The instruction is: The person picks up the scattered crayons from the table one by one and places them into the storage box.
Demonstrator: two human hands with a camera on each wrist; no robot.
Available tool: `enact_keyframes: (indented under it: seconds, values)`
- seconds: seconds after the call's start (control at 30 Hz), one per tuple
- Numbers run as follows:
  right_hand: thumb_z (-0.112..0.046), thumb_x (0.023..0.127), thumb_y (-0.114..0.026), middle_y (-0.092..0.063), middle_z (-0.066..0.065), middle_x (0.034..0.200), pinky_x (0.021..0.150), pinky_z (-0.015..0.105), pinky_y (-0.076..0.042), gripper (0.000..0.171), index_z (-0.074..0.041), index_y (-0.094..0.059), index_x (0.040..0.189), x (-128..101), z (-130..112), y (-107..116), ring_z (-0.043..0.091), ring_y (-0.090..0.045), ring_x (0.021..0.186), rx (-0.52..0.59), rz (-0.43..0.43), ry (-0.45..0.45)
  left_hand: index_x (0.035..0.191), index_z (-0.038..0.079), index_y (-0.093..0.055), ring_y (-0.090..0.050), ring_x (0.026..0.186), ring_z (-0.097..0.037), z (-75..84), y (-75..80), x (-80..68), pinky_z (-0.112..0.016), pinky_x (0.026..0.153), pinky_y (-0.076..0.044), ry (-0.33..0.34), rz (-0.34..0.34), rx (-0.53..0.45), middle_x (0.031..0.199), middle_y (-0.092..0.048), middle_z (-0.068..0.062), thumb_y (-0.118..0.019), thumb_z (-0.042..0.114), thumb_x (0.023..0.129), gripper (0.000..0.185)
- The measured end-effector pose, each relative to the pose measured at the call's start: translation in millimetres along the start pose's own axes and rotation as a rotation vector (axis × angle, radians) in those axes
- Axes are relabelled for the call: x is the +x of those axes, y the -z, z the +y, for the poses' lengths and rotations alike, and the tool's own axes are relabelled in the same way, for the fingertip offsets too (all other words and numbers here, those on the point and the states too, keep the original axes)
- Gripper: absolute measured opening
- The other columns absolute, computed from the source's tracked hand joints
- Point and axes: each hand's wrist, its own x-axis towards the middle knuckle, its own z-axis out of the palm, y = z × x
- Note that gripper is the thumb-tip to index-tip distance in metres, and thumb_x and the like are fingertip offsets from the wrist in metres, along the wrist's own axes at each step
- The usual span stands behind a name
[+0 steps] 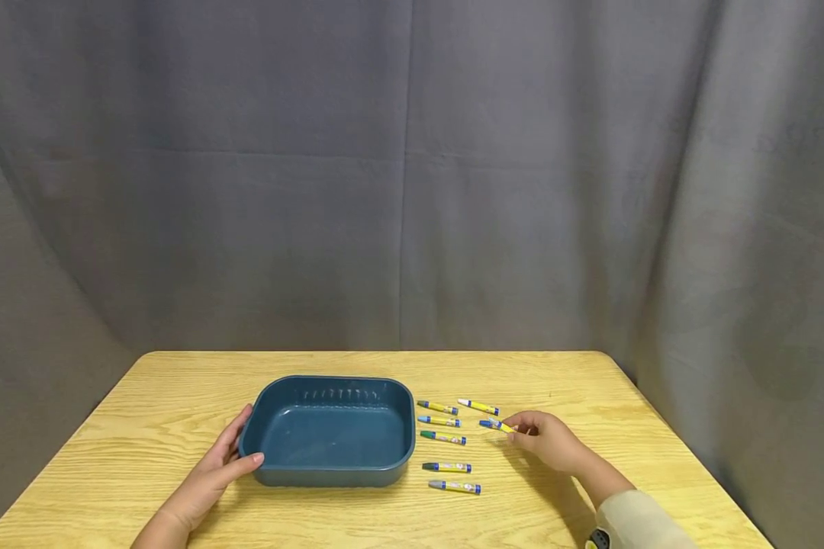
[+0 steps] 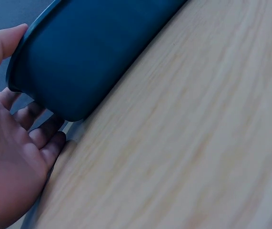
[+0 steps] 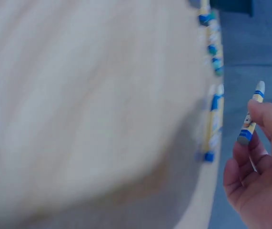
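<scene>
A: Blue tray (image 1: 329, 431) has nothing in it, so by my read you're at the very start. No crayon is in yet.

B: Hand status?

A: Your left hand (image 1: 213, 476) rests against the tray's left wall, fingers fairly straight along it, thumb at the rim. It steadies the tray and isn't curled round anything. Your right hand (image 1: 549, 441) pinches one crayon (image 1: 497, 425) at its end; the right wrist view shows it held between thumb and fingertips (image 3: 264, 114), off the wood.

B: Where's that crayon relative to the tray?

A: Well to the right of it, above the table (image 1: 144, 427), near the other crayons and not over the tray.

B: What's left?

A: Six more crayons (image 1: 446, 438) lie loose on the table between the tray and your right hand, none touching the tray. If they're all meant for the tray, I'd judge all seven are still to go, counting the one you hold.
</scene>
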Motion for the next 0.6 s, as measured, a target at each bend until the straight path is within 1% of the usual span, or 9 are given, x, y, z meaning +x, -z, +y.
enact_keyframes:
  seconds: [0.13, 0.3, 0.4, 0.5, 0.6]
  values:
    - [-0.021, 0.094, -0.065, -0.057, 0.003, 0.088, 0.061, 0.024, -0.041, 0.029, -0.004, -0.066, 0.117, 15, -19, -3, 0.011, -0.046, 0.073, 0.046, 0.0, 0.015, 0.159, 0.012, -0.007, -0.034, 0.11, 0.029, -0.4, 0.2, 0.1, -0.003, 0.09, -0.036, 0.008, 0.002, -0.004, 0.164, -0.004, -0.023, -0.057, 0.014, 0.096, 0.081]
    - [-0.02, 0.096, -0.063, -0.058, 0.005, 0.089, 0.062, 0.026, -0.044, 0.032, -0.001, -0.063, 0.121, 32, -50, -13, 0.013, -0.047, 0.073, 0.121, -0.047, 0.067, 0.159, 0.014, -0.008, -0.034, 0.109, 0.029, -0.9, 0.0, 0.0, -0.005, 0.09, -0.036, 0.024, 0.013, 0.004, 0.164, -0.006, -0.022, -0.059, 0.016, 0.095, 0.081]
    - [-0.018, 0.096, -0.061, -0.059, 0.006, 0.09, 0.063, 0.026, -0.044, 0.032, 0.001, -0.062, 0.122, 43, -70, -24, 0.014, -0.048, 0.074, 0.154, -0.085, 0.111, 0.159, 0.015, -0.009, -0.033, 0.109, 0.03, -1.0, 0.0, -0.1, -0.005, 0.091, -0.035, 0.03, 0.02, 0.003, 0.164, -0.006, -0.022, -0.059, 0.016, 0.095, 0.081]
    - [-0.015, 0.097, -0.061, -0.06, 0.007, 0.091, 0.065, 0.027, -0.046, 0.031, 0.002, -0.06, 0.123, 54, -89, -38, 0.017, -0.049, 0.076, 0.201, -0.123, 0.132, 0.159, 0.015, -0.008, -0.034, 0.11, 0.028, -0.6, 0.2, 0.1, -0.005, 0.091, -0.035, 0.034, 0.019, 0.0, 0.164, -0.007, -0.022, -0.059, 0.016, 0.095, 0.082]
    - [-0.014, 0.096, -0.061, -0.06, 0.006, 0.09, 0.067, 0.029, -0.048, 0.031, 0.002, -0.061, 0.123, 63, -109, -54, 0.019, -0.05, 0.077, 0.235, -0.156, 0.15, 0.159, 0.016, -0.009, -0.034, 0.119, 0.02, -0.6, 0.7, 0.2, -0.006, 0.092, -0.036, 0.042, 0.025, 0.0, 0.164, -0.008, -0.021, -0.059, 0.017, 0.095, 0.081]
